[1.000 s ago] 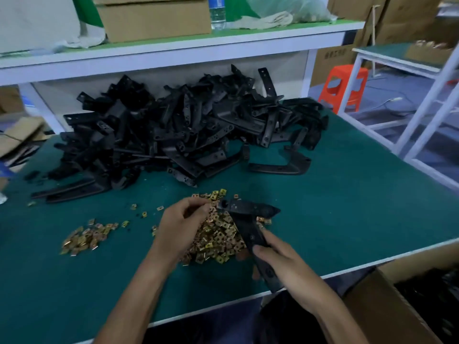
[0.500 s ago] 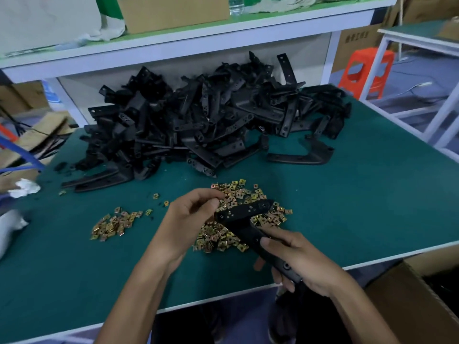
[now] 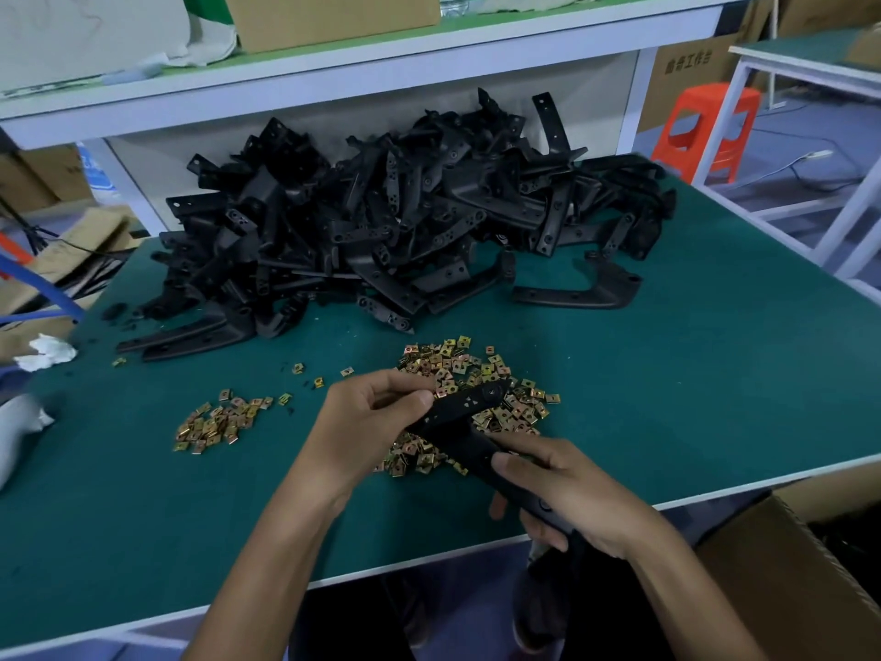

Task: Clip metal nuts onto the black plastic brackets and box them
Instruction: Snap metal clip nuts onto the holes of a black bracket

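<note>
Desk: one, with a green top, carrying everything listed below except the box.
Bracket pile: one tangled heap of black plastic brackets along the desk's far side, too many to count. No fitted nuts could be made out on them.
Cardboard box: one, open, just beside the desk's near right edge. Its inside was too dark to read.
Right hand: fingers were curled around the near end of the held bracket.
Left hand: thumb and forefinger were pinched on the bracket's far end. A second before, these fingertips were down among the loose nuts, so picking looked finished and clipping appeared under way. Whether a nut sat inside the pinch was hidden.
Held bracket: one, slanted just above the large nut heap near the desk's front edge. It had tipped up since a second before and was not yet boxed.
Large nut heap: one, brass-coloured, beneath both hands.
Small nut heap: one, well to the left.
Stray nuts: about five, scattered between the two heaps and to their left.
</note>
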